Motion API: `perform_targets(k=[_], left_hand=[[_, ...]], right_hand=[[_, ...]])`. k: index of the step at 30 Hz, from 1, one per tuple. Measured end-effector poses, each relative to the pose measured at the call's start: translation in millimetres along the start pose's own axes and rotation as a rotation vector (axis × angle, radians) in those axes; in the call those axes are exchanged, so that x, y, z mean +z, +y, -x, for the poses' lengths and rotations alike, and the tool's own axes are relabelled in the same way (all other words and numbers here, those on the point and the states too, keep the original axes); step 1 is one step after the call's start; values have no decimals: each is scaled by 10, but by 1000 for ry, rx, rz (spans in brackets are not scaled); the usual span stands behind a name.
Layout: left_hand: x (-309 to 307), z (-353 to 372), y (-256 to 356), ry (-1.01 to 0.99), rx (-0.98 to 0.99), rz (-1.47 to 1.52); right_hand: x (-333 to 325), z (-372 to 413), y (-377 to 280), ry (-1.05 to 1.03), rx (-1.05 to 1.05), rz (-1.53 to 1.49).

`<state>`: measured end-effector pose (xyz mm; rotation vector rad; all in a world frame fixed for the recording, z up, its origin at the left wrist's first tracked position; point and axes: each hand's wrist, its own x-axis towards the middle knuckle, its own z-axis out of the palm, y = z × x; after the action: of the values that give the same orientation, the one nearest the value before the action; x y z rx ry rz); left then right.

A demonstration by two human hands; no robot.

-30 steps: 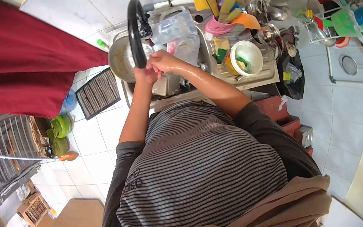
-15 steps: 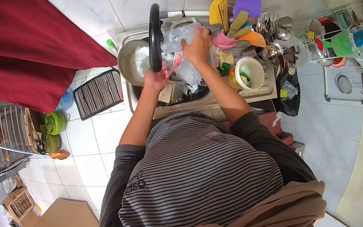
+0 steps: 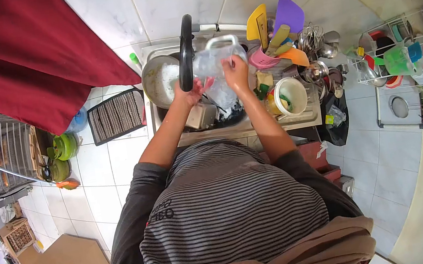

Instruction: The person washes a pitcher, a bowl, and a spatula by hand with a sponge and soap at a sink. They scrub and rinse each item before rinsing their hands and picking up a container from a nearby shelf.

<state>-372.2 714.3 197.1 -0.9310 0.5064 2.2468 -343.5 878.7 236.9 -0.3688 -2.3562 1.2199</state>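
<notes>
My left hand (image 3: 190, 93) is under the black faucet spout (image 3: 186, 54), over the sink, its fingers curled at a slim pink thing (image 3: 208, 83) too blurred to name. My right hand (image 3: 236, 73) is closed in a fist in front of a clear plastic container (image 3: 207, 64); what the fist holds is hidden. Behind it shows a whitish handle (image 3: 221, 40). Left of the spout sits a metal pan (image 3: 152, 83) with white suds inside. A metal box-shaped piece (image 3: 201, 116) and clear wet plastic (image 3: 222, 96) lie in the sink below my hands.
Right of the basin stand a white tub (image 3: 293, 95), a pink holder (image 3: 263, 58) with spatulas, and many metal utensils (image 3: 318, 42). A wire rack (image 3: 395, 44) hangs at the far right. Left are a red curtain (image 3: 36, 59) and a striped mat (image 3: 116, 116).
My right hand has come down from the clear plastic container's side and curled into a fist. My left hand stays near the spout. The view has tilted slightly.
</notes>
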Motion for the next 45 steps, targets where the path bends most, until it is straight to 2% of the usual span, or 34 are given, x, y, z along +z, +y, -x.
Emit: perform_targets(k=[1,3,6,9,10,13,14,16,17,19,21,22,23,24,26,29,30,33,34,37,38,42,45], left_hand=[[68,64,7,18,-21,20],[253,300,-22,55,-68,56],[259,284,-125,171,33,-137],[169,242,-149,-484,-74,-100],[157,240,-162,-483,-24,-158],[102,280,-91,-675,-88,64],[76,320,-64,-736,-106,142],[35,427,-29,-856,-141,299],[25,490,-26,-881,-97,260],[13,632,-20,-924,-5,185],[-21,764,93,-511,106,50],[-118,635,124,-651,109,47],[-219,492,99,-604,125,71],[-317,356,74,-557,139,93],[-252,425,6,-396,176,72],[-170,436,-63,-403,206,102],[-250,321,-9,-468,157,168],[-330,330,-7,-397,267,164],[-360,400,-11,-403,259,220],[-344,467,87,-365,301,150],[-326,444,46,-240,336,115],[-371,458,-82,-328,254,222],[-251,448,-7,-249,307,89]], right_hand=[[-153,154,-361,79,-108,30],[-374,415,-769,-9,-136,84],[-495,677,-1032,-119,-245,82],[-484,716,-1253,-377,-269,236],[-454,704,-1314,-465,-301,305],[-180,695,-1206,-504,-440,286],[-115,668,-1208,-644,-428,409],[-109,613,-1249,-712,-507,380],[-111,583,-1278,-748,-548,365],[-46,499,-1195,-868,-454,212],[138,380,-1014,-1018,-407,154],[285,308,-866,-1107,-403,174],[388,245,-801,-1196,-396,195],[473,208,-863,-1193,18,277],[666,121,-865,-1100,379,268],[967,180,-763,-1030,272,67],[1038,215,-727,-1018,263,31],[1156,315,-686,-990,273,-35],[1163,317,-689,-987,281,-54],[1204,312,-680,-982,308,-115],[1220,337,-685,-983,315,-133],[1197,357,-658,-984,347,-203],[1168,336,-631,-983,370,-263]])
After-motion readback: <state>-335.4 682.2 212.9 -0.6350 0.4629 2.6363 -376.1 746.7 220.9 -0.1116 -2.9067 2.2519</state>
